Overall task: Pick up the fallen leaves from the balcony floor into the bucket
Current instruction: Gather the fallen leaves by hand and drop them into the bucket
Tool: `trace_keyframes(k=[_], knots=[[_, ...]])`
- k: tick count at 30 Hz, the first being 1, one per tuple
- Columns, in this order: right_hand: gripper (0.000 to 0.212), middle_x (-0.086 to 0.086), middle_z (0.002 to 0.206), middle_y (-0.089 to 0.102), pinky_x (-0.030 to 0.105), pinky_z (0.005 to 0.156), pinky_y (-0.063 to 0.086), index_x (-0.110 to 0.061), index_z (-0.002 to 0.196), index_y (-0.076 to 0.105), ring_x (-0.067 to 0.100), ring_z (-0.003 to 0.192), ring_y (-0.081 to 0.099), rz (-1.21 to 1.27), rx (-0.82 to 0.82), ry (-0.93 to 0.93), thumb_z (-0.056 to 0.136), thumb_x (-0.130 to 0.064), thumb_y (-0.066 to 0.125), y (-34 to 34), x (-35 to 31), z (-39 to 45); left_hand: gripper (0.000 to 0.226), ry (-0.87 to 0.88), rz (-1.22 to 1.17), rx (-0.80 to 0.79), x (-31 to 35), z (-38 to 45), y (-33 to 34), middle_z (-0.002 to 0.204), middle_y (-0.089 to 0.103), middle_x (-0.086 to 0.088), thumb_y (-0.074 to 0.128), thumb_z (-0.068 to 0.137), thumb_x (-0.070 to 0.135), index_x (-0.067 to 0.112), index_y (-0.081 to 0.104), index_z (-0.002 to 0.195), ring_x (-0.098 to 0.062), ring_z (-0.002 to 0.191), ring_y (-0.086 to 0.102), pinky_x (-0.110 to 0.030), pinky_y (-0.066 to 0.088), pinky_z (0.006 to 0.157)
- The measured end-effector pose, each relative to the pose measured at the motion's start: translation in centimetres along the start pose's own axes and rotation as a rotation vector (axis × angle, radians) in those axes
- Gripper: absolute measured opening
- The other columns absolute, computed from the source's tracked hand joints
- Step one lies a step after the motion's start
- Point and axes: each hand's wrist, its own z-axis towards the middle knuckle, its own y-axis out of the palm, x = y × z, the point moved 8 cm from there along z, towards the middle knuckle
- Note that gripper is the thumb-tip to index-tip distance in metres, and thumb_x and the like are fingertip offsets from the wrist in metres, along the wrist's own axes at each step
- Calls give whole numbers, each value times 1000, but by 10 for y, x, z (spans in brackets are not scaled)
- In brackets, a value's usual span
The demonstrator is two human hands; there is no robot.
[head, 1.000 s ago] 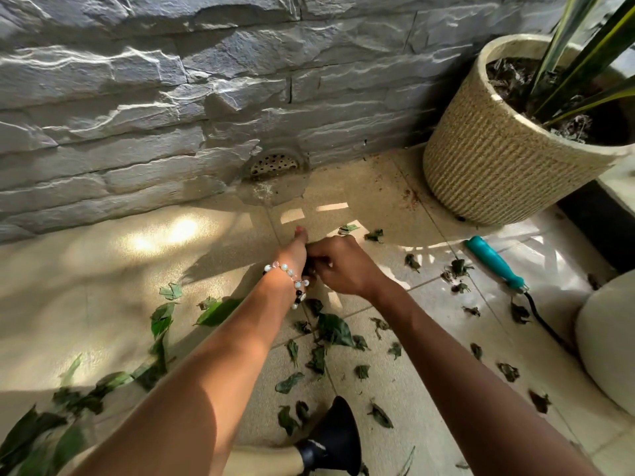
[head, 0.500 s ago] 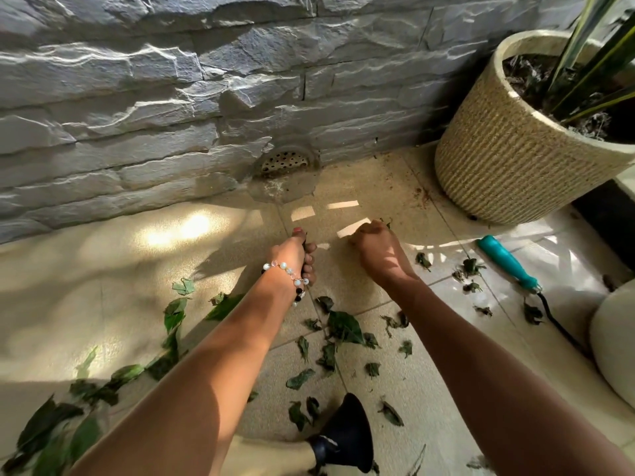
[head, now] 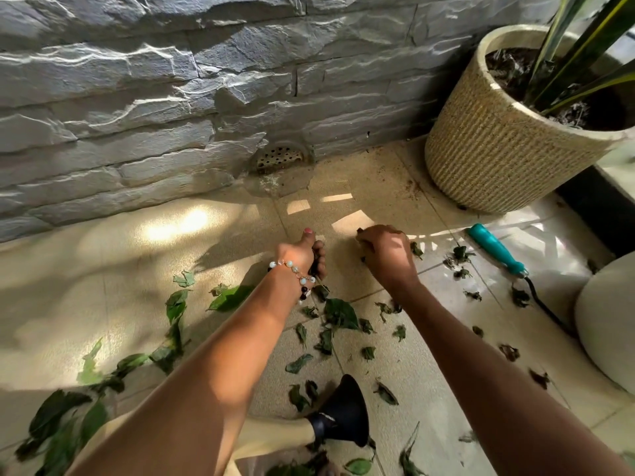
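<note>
Fallen leaves lie scattered over the beige tiled floor, among them a large green leaf (head: 340, 314) just below my wrists and small dark curled leaves (head: 460, 254) to the right. My left hand (head: 304, 254), which wears a bead bracelet, grips a small bunch of dark leaves in its curled fingers. To its right, my right hand (head: 388, 254) is down at the floor with curled fingers, pinching a small dark leaf at its fingertips. I cannot make out a bucket for certain.
A grey stone wall with a drain grate (head: 280, 156) stands ahead. A woven planter (head: 498, 159) stands at the right, a teal-handled tool (head: 494, 249) lies beside it, and a white rounded object (head: 608, 321) sits at the right edge. My foot in a black sock (head: 340, 417) is below.
My right hand left my left hand, where the two had met, and reached forward to the floor onto a small leaf. My left hand stayed in place, still holding its leaves.
</note>
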Motion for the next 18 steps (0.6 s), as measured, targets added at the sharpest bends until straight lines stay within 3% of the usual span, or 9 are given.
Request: trace_keyframes(k=[3,5,7,10,12,14,16,18], knots=[[23,4,111,71,19,83,52,-11,111,71,10,91,66,235,15,-12,88,-14,67,-5,-26,-14,42,39,70,51,-4,-3,1,49,61,-6,51,100,34,7,52,68,-15,38,55,-19,47,42],[22,4,105,73,17,83,52,-9,107,73,9,87,67,331,16,-95,85,-11,70,-11,-47,-28,40,75,138,129,-6,-3,0,83,72,-17,58,95,40,9,52,71,-27,73,70,-40,59,73],[18,5,97,75,21,78,51,-9,101,76,15,83,68,268,28,-238,85,-6,69,-13,-61,-44,40,26,138,103,-14,-4,6,103,69,-19,58,93,46,10,58,76,-35,96,67,-54,52,91],[20,8,96,74,29,75,46,-10,99,75,26,87,64,132,-65,-353,87,-5,59,-4,-60,-59,43,-70,156,35,-28,-9,19,104,67,-12,51,94,51,11,63,86,-34,104,65,-55,50,94],[30,9,113,69,35,87,48,-13,106,72,29,107,60,77,-158,-361,87,-12,48,0,-48,-64,45,-76,167,12,-32,-12,26,108,68,-12,51,94,52,10,65,99,-34,102,65,-55,51,93],[37,6,131,61,43,106,38,-22,114,69,24,133,46,42,-226,-335,88,-19,43,-1,-33,-65,43,-46,204,16,-36,-13,33,100,68,-13,57,91,51,9,65,92,-33,94,66,-55,52,90],[32,0,136,58,31,107,34,-24,119,68,11,137,38,194,-326,-190,93,-16,51,-12,-16,-65,44,1,221,-3,-38,-15,44,93,69,-11,67,82,52,8,65,87,-30,84,66,-52,55,87],[30,-3,125,66,18,95,45,-16,119,68,6,120,55,523,-468,-15,93,-7,56,-25,-2,-67,51,36,237,6,-40,-13,54,91,71,-11,73,72,53,6,67,91,-27,73,67,-42,57,77]])
